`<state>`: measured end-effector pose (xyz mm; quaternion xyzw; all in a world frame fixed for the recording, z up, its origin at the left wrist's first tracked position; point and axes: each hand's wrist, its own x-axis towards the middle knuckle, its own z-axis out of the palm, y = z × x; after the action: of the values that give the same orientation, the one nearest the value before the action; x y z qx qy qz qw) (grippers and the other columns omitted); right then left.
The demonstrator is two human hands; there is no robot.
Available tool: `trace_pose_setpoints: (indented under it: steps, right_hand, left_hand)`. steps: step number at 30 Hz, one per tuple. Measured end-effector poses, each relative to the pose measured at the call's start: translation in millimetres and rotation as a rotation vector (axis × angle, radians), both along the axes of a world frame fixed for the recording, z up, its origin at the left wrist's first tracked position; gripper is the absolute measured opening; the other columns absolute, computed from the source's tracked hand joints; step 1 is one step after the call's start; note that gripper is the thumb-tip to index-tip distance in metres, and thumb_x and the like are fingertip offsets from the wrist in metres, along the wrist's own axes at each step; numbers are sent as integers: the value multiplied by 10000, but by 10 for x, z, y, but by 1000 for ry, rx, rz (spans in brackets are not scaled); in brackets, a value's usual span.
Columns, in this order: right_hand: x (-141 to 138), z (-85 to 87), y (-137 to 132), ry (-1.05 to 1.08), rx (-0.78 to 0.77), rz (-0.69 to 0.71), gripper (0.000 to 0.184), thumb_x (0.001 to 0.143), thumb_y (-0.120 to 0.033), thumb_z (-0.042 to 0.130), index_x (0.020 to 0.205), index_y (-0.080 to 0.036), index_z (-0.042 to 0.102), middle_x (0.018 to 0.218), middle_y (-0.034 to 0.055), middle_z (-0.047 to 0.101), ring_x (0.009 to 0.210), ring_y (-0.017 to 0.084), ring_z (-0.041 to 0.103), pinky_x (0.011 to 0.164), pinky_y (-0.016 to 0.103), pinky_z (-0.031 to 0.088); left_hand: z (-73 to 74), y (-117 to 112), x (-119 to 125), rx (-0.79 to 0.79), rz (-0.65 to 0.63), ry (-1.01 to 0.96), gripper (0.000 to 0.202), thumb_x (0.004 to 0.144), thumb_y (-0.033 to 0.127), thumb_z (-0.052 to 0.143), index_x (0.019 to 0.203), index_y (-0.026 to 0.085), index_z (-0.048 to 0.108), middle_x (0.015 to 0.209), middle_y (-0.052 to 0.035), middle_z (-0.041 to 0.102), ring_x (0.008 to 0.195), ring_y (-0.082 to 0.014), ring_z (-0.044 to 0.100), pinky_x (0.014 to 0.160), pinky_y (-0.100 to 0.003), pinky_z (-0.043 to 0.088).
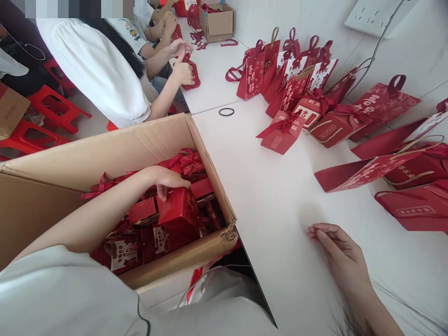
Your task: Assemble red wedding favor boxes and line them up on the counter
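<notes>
My left hand [170,181] reaches into a large cardboard carton [87,147] and grips a red gift box [178,212] from above, its fingertips hidden behind the far edge. More red gift boxes [185,163] with ribbon bows and printed white cards lie packed around it. Over the white table [269,252] hovers my right hand [341,254], thumb and fingers drawn together with nothing visible between them. Closest to it stand red gift bags and boxes, among them a folded-open red bag [364,173] and a box with a cord handle [413,210].
Several red gift bags [255,74] stand along the wall beneath a socket panel [371,16]. A black ring [226,112] lies on the table. Co-workers sit at the left; one person's hands [184,67] hold a red item. A smaller carton [219,23] stands at the back, near red stools [52,105].
</notes>
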<state>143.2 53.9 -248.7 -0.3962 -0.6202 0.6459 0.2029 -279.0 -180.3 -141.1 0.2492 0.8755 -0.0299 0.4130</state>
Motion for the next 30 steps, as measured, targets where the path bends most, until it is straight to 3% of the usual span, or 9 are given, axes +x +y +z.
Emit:
trace_pose_setpoints:
  steps: [4, 8, 11, 15, 19, 26, 30]
  right_hand:
    - [10, -17, -8, -13, 29, 28, 246, 825, -414, 676, 1007, -250, 655, 979, 46, 663, 931, 178, 601, 833, 283, 498]
    - [11, -19, -2, -21, 40, 42, 246, 838, -418, 662, 1014, -247, 651, 978, 46, 667, 921, 176, 603, 823, 288, 497]
    - [8, -23, 7, -14, 48, 45, 249, 840, -420, 658, 1016, -244, 649, 972, 51, 668, 915, 185, 604, 820, 308, 496]
    - [4, -24, 13, -9, 55, 45, 243, 836, -418, 660, 1001, -240, 652, 958, 54, 665, 909, 195, 603, 815, 328, 500]
    - [-3, -6, 10, 2, 58, 64, 232, 842, -411, 653, 999, -240, 651, 964, 54, 660, 908, 193, 603, 818, 328, 505]
    - [-11, 24, 4, -1, 64, 76, 239, 845, -421, 647, 996, -236, 653, 963, 59, 660, 915, 201, 609, 826, 347, 509]
    - [-13, 43, 3, -10, 64, 87, 248, 846, -433, 643, 997, -237, 656, 951, 56, 660, 913, 202, 611, 832, 352, 511]
  left_hand:
    - [-149, 74, 45, -87, -19, -96, 665, 748, 656, 520, 1014, 71, 689, 720, -164, 693, 702, -250, 679, 677, -301, 528]
    - [-62, 122, -31, -163, -20, -309, 722, 767, 666, 460, 1237, 133, 584, 688, -124, 696, 612, -219, 665, 624, -275, 525]
    - [-13, 135, -114, -191, 1, -374, 691, 798, 651, 400, 1230, 144, 584, 657, -123, 674, 556, -215, 644, 550, -266, 507]
    - [-95, 151, -129, -236, -23, -325, 667, 795, 654, 397, 1104, 115, 640, 649, -142, 649, 503, -211, 616, 481, -266, 486]
    - [-201, 208, 31, -278, -40, -238, 721, 806, 678, 364, 1074, 66, 636, 683, -177, 651, 545, -235, 641, 510, -289, 515]
    - [-121, 319, 306, -278, -71, -66, 811, 812, 675, 361, 1123, -38, 591, 839, -270, 664, 554, -268, 665, 534, -332, 538]
    - [-220, 321, 437, -242, -66, -107, 836, 807, 701, 337, 1083, -30, 633, 850, -271, 679, 566, -272, 675, 564, -332, 541]
